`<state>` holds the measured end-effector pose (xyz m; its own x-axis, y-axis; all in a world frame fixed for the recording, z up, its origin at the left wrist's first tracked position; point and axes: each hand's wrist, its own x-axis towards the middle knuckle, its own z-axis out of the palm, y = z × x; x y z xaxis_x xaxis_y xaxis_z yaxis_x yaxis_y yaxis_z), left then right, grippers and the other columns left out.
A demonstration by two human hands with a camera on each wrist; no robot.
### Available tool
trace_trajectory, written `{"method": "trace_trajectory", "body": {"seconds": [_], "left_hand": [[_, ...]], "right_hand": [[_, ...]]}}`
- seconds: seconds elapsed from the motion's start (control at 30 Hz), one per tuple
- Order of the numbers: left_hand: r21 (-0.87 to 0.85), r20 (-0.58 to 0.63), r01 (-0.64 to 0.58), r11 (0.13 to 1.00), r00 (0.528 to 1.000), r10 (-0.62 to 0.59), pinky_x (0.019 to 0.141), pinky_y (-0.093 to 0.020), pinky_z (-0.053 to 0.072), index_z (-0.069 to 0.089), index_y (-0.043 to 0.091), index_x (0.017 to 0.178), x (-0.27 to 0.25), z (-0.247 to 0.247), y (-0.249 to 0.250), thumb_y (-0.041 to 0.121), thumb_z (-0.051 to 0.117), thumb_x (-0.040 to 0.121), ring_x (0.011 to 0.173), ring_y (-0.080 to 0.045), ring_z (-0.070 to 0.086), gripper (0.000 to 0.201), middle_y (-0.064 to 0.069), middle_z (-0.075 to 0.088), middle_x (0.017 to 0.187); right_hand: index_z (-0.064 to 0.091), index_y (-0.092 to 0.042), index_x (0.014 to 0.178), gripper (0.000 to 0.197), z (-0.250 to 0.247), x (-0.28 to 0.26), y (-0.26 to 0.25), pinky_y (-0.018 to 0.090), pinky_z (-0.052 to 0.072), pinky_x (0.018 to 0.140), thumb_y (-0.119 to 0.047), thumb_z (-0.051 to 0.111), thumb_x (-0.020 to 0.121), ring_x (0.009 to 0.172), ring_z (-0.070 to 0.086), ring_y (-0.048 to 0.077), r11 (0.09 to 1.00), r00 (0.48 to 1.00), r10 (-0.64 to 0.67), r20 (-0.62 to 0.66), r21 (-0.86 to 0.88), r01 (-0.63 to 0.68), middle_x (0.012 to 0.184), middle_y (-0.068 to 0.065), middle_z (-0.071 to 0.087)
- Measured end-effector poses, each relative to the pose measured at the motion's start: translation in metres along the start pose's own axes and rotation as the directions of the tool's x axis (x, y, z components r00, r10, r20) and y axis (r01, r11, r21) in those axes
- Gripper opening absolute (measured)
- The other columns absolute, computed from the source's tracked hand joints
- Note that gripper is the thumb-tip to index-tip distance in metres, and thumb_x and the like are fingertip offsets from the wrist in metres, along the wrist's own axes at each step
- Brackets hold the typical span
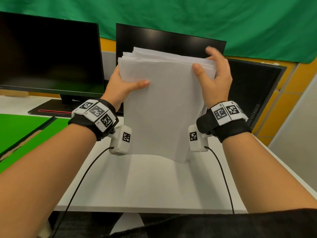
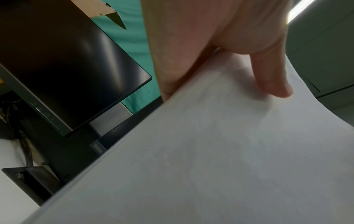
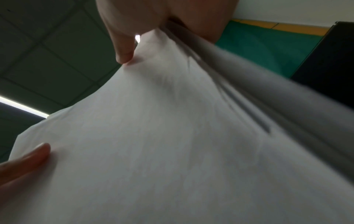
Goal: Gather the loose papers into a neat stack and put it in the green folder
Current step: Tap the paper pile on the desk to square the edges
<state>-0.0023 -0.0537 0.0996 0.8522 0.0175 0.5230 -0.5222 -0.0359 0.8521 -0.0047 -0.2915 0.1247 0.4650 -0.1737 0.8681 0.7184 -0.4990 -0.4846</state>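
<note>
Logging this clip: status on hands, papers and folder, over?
Left hand and right hand grip paper stack upright, bottom edge at white desk. Top edges uneven. Green folder lies left, nothing blocking.

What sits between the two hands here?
The paper stack, upright, left hand and right hand gripping its side edges; head view shows it.

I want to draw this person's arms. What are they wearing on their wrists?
Bare forearms, no sleeves. The left wrist and right wrist each wear a black strap with white blocks printed with black square codes. A small white camera box hangs below each, trailing a thin black cable.
</note>
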Motion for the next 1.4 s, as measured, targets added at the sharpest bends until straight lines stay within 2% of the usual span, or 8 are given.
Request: {"method": "trace_trajectory", "body": {"seconds": [0.1, 0.37, 0.57, 0.8, 0.97, 1.1, 1.27, 1.4], "left_hand": [[-0.011, -0.020, 0.020, 1.000, 1.000, -0.020, 0.085, -0.034, 0.058, 0.037, 0.013, 0.139, 0.002, 0.000, -0.001, 0.036, 0.079, 0.056, 0.115, -0.019, 0.061, 0.096, -0.008, 0.057, 0.131], [-0.030, 0.018, 0.212, 0.977, 0.977, -0.212, 0.099, -0.047, 0.049, 0.056, 0.007, 0.127, -0.012, 0.014, -0.016, 0.018, 0.077, 0.073, 0.110, -0.024, 0.063, 0.059, -0.007, 0.065, 0.118], [-0.099, -0.153, 0.073, 0.992, 0.984, -0.088, 0.095, -0.041, 0.053, 0.056, 0.005, 0.126, -0.010, 0.037, 0.009, 0.015, 0.068, 0.082, 0.110, -0.025, 0.064, 0.047, -0.007, 0.065, 0.116], [0.045, -0.257, 0.153, 0.987, 0.957, -0.136, 0.100, -0.046, 0.049, 0.050, 0.009, 0.130, -0.031, 0.029, -0.028, 0.016, 0.073, 0.077, 0.110, -0.020, 0.059, 0.059, -0.004, 0.060, 0.120], [0.301, -0.208, -0.202, 0.932, 0.940, 0.271, 0.109, -0.032, 0.040, 0.009, 0.020, 0.150, -0.005, 0.013, 0.005, 0.024, 0.077, 0.071, 0.123, -0.014, 0.043, 0.105, 0.015, 0.038, 0.130], [0.596, -0.049, -0.240, 0.766, 0.942, 0.333, 0.096, -0.009, 0.028, 0.038, 0.025, 0.142, 0.010, 0.010, 0.016, 0.040, 0.067, 0.080, 0.119, -0.011, 0.035, 0.070, -0.010, 0.035, 0.141], [0.586, -0.101, -0.258, 0.768, 0.917, 0.386, 0.080, 0.013, 0.025, 0.040, 0.025, 0.139, 0.010, 0.007, 0.010, 0.039, 0.060, 0.086, 0.113, -0.008, 0.034, 0.058, -0.013, 0.037, 0.139], [0.582, -0.119, -0.221, 0.783, 0.929, 0.350, 0.094, -0.004, 0.030, 0.051, 0.023, 0.134, 0.009, 0.005, 0.010, 0.038, 0.054, 0.090, 0.121, -0.008, 0.033, 0.047, -0.010, 0.036, 0.143]], "right_hand": [[0.054, -0.020, 0.107, 0.037, 0.001, -0.002, -0.001, 0.002, 0.042, 0.076, -0.043, 0.061, 0.079, 0.086, 0.051, -0.003, 0.996, 0.997, 0.080, -0.023, 0.033, -0.079, 0.099, -0.004, 0.052], [0.051, -0.007, 0.128, 0.053, 0.005, -0.048, 0.019, 0.036, 0.054, 0.092, -0.016, 0.071, 0.080, 0.102, 0.062, 0.020, 0.787, 0.807, 0.542, 0.234, 0.195, -0.585, 0.115, 0.006, 0.063], [0.053, -0.004, 0.127, 0.042, 0.013, -0.027, 0.000, 0.022, 0.045, 0.087, -0.011, 0.061, 0.087, 0.105, 0.055, 0.015, 0.887, 0.899, 0.434, 0.052, 0.148, -0.437, 0.118, 0.009, 0.061], [0.038, -0.012, 0.137, 0.064, 0.011, -0.058, 0.019, 0.033, 0.047, 0.097, -0.016, 0.069, 0.081, 0.113, 0.053, 0.020, 0.860, 0.856, 0.492, 0.162, 0.065, -0.506, 0.130, 0.008, 0.053], [0.010, -0.023, 0.149, 0.099, 0.000, -0.027, 0.010, 0.023, 0.032, 0.105, -0.018, 0.074, 0.074, 0.123, 0.037, 0.010, 0.974, 0.975, 0.216, 0.048, 0.052, -0.219, 0.142, 0.008, 0.032], [0.043, -0.014, 0.137, 0.059, -0.001, -0.005, 0.008, -0.009, 0.025, 0.086, -0.026, 0.064, 0.084, 0.110, 0.042, 0.004, 0.990, 0.996, 0.050, 0.076, -0.135, -0.040, 0.128, 0.008, 0.047], [0.058, -0.008, 0.121, 0.033, 0.000, 0.001, 0.009, -0.011, 0.025, 0.084, -0.022, 0.053, 0.091, 0.105, 0.045, 0.005, 0.990, 1.000, -0.027, 0.010, -0.142, 0.028, 0.122, 0.014, 0.055], [0.067, -0.006, 0.110, 0.026, 0.002, 0.004, 0.011, -0.008, 0.029, 0.085, -0.015, 0.050, 0.092, 0.099, 0.049, 0.001, 0.991, 0.998, -0.053, 0.018, -0.123, 0.055, 0.113, 0.014, 0.063]]}}
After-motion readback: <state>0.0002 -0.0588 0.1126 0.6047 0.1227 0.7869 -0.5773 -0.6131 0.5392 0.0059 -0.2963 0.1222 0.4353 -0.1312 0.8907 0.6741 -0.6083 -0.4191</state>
